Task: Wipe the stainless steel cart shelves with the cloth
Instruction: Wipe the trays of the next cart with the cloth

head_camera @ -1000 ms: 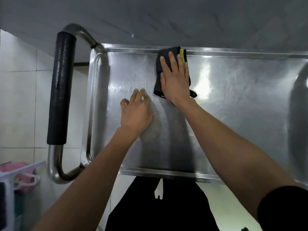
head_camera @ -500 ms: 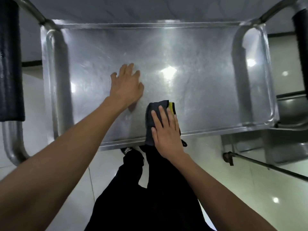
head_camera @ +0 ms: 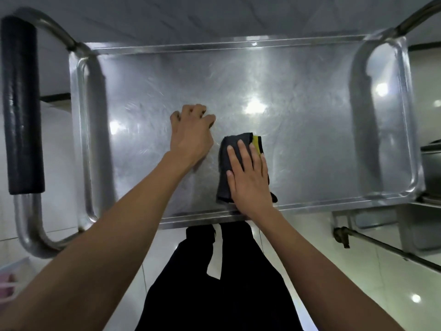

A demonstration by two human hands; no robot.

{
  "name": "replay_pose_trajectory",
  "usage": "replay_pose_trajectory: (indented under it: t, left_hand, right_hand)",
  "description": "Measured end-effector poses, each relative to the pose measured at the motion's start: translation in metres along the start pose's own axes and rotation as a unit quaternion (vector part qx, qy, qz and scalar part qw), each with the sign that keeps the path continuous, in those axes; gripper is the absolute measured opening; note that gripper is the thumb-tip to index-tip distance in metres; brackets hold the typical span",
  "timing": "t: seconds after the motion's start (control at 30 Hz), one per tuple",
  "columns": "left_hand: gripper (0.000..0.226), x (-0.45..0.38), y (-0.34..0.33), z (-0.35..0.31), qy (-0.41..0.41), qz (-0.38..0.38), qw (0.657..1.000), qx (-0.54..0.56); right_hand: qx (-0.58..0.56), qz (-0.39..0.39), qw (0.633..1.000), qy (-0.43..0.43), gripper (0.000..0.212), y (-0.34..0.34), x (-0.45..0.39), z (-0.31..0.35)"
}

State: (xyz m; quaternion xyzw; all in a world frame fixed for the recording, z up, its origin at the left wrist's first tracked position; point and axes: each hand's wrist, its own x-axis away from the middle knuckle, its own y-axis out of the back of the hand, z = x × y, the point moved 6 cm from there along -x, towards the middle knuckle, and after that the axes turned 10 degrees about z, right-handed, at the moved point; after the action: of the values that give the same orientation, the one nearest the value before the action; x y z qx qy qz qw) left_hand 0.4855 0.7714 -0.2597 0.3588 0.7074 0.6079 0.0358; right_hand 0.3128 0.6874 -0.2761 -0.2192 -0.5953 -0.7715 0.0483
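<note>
The top shelf (head_camera: 298,149) of the stainless steel cart fills the middle of the head view, shiny with light reflections. A folded dark grey cloth (head_camera: 226,170) with a yellow edge lies on it near the front rim. My right hand (head_camera: 249,182) lies flat on the cloth, fingers spread, pressing it against the steel. To the left of the cloth, my left hand (head_camera: 191,134) rests on the bare shelf with its fingers curled under, holding nothing.
A black foam-covered handle (head_camera: 22,103) on a steel tube bounds the cart's left end; a second handle tube (head_camera: 415,17) rises at the far right. Steel containers (head_camera: 432,168) and a metal rod (head_camera: 386,246) sit to the right. My dark trousers (head_camera: 214,283) stand over pale tiles.
My right hand pulled the cloth from the far edge of the shelf toward the front rim, then edged it slightly away again. My left hand's fingers curled under. The view shifted.
</note>
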Motion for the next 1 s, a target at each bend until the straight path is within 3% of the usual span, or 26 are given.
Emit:
replay_pose_trajectory:
  t: [0.53,0.77,1.0]
  left_hand:
    - [0.029,-0.006,-0.002,0.004,0.064,-0.037,0.996,0.046]
    - [0.038,0.002,-0.005,-0.004,0.048,-0.033,0.998,0.027]
    - [0.049,0.002,-0.011,-0.021,0.074,0.049,0.996,0.012]
  right_hand:
    - [-0.024,-0.039,0.998,0.037,0.059,0.104,-0.252,-0.010]
    - [-0.030,-0.021,0.999,0.035,0.060,0.098,-0.226,-0.023]
    - [-0.024,-0.008,1.000,0.016,0.059,0.055,-0.095,-0.052]
